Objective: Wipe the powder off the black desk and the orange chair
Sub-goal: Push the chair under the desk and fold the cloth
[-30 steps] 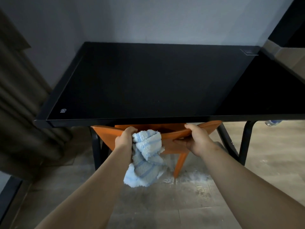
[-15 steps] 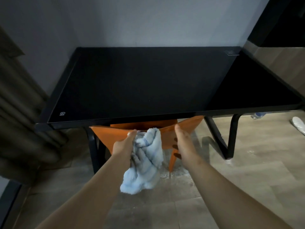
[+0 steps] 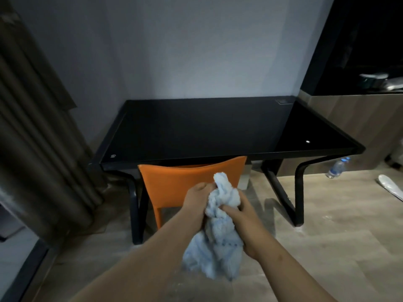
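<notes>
left hand (image 3: 197, 204) grips cloth (image 3: 218, 236) | right hand (image 3: 244, 221) grips cloth (bunched, hanging)

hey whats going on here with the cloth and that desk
A person stands facing the black desk, with the orange chair tucked under its front edge. Both hands hold a bunched light blue cloth in front of the chair's back: the left hand grips it near the top and the right hand grips the middle, with the rest hanging down. The cloth touches neither desk nor chair. No powder shows on the desktop. A water bottle stands on the floor to the right.
</notes>
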Motion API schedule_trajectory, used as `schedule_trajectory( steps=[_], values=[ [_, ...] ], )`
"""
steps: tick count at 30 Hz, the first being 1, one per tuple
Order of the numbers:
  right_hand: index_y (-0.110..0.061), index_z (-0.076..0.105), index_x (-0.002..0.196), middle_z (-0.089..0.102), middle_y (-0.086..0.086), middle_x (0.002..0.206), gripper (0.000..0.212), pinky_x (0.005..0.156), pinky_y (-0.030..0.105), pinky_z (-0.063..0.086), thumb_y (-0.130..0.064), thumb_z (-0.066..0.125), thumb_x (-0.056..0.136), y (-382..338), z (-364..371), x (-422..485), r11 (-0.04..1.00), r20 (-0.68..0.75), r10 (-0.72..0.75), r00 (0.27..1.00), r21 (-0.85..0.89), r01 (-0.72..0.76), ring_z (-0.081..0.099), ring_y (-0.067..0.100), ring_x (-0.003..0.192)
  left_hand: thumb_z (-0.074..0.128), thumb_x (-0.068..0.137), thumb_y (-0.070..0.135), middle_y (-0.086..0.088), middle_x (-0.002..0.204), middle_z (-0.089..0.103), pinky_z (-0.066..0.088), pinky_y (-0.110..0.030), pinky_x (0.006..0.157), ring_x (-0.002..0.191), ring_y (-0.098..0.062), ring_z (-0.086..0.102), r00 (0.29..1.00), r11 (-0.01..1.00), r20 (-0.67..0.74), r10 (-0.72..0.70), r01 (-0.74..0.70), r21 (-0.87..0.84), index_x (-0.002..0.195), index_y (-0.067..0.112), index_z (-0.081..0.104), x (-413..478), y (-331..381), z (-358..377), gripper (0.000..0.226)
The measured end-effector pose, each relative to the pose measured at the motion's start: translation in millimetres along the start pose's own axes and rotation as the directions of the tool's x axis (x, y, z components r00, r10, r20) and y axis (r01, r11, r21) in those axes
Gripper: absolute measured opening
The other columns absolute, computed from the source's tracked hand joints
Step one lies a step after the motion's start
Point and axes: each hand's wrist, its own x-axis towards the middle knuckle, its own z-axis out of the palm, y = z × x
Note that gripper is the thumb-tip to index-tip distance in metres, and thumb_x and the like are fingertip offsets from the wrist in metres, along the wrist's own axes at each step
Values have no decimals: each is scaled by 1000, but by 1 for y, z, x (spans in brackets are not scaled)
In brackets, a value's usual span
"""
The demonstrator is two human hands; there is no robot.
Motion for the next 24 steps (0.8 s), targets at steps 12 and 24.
schedule_trajectory(
  steps=[12, 24],
  values=[
    [-40, 54, 89, 63, -11, 95, 27, 67, 18, 43, -22, 66, 74, -74, 5, 144, 840, -305, -410, 859, -493, 226, 62, 2, 84, 54, 93, 27, 6, 94, 61, 47, -30, 71, 84, -10, 58, 963, 986, -238, 124, -93, 136, 91, 26, 64, 127, 51, -72, 10],
    [-41, 39, 128, 17, -4, 147, 48, 92, 43, 35, -50, 52, 84, 8, 59, 385, 205, -129, -22, 991, -971, -122, 31, 26, 119, 52, 85, 23, 1, 67, 56, 42, -27, 57, 59, -16, 50, 945, 930, -326, -42, 157, 334, 89, 18, 65, 326, 74, -132, 14]
  ],
)
